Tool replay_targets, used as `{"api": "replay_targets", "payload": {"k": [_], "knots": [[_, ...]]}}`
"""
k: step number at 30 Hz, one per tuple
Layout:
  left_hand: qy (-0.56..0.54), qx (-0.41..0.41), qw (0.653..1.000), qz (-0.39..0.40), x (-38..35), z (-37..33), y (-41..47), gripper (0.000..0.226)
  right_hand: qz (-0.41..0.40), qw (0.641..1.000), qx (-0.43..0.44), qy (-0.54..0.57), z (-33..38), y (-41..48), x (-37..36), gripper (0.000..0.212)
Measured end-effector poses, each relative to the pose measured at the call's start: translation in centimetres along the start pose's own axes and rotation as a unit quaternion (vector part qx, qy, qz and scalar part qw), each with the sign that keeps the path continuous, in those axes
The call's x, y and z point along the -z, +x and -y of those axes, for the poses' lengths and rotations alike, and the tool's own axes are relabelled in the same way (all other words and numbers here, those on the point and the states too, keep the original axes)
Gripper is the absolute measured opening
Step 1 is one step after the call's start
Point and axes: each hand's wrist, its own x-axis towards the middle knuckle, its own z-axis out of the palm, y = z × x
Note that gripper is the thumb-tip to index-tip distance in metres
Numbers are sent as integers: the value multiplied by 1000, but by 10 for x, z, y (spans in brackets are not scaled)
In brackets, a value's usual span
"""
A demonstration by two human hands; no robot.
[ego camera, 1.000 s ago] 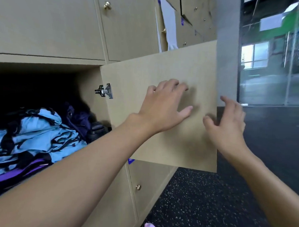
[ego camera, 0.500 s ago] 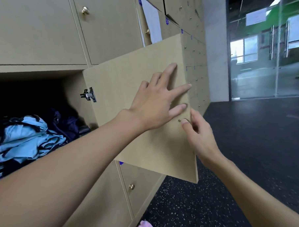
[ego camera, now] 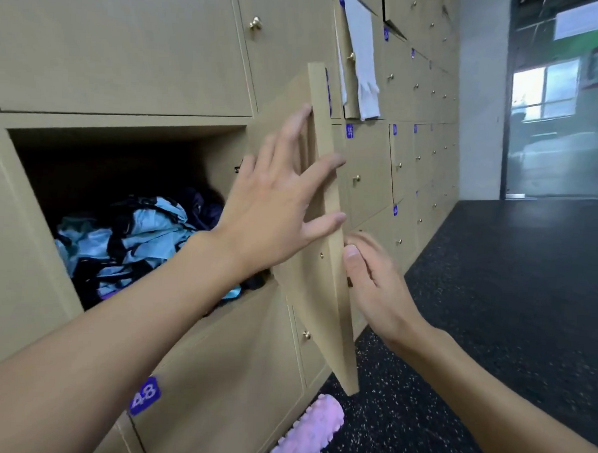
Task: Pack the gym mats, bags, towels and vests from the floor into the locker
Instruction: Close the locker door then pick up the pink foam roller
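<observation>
The open locker (ego camera: 130,130) holds a pile of light-blue and black fabric (ego camera: 136,239) with dark purple cloth behind it. Its door (ego camera: 325,296) stands out from the wall with its edge towards me. My left hand (ego camera: 274,204) lies flat on the door's inner face, fingers spread and reaching past the edge. My right hand (ego camera: 373,287) is at the door's outer side near the knob, thumb straight along the edge and fingers blurred. A pink ridged roll (ego camera: 305,432) lies on the floor below the door.
Closed lockers with brass knobs and blue number tags fill the wall; one tag reads 48 (ego camera: 145,395). A white cloth (ego camera: 362,75) hangs from a locker above right. Dark speckled rubber floor (ego camera: 493,303) stretches to a glass wall at the right.
The door has swung from showing its broad inner face to standing edge-on. My left hand stayed flat on it; my right hand slid from the far edge to the outer side by the knob.
</observation>
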Motion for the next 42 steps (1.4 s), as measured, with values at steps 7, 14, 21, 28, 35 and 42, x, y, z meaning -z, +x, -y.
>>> {"api": "replay_targets", "payload": {"k": [7, 14, 21, 28, 35, 42], "knots": [[122, 12, 992, 16, 51, 73, -78, 65, 75, 996, 33, 17, 30, 3, -92, 24], [242, 45, 965, 87, 88, 149, -143, 79, 129, 991, 11, 34, 62, 25, -190, 14], [302, 60, 943, 124, 85, 198, -161, 81, 144, 989, -22, 19, 70, 48, -252, 12], [349, 101, 913, 185, 74, 228, -173, 79, 144, 989, -16, -17, 73, 64, -291, 10], [338, 130, 908, 209, 66, 241, -177, 85, 136, 990, -11, -40, 74, 74, -311, 11], [309, 170, 906, 232, 68, 227, -173, 76, 137, 989, -58, -7, 71, 69, -311, 17]]}}
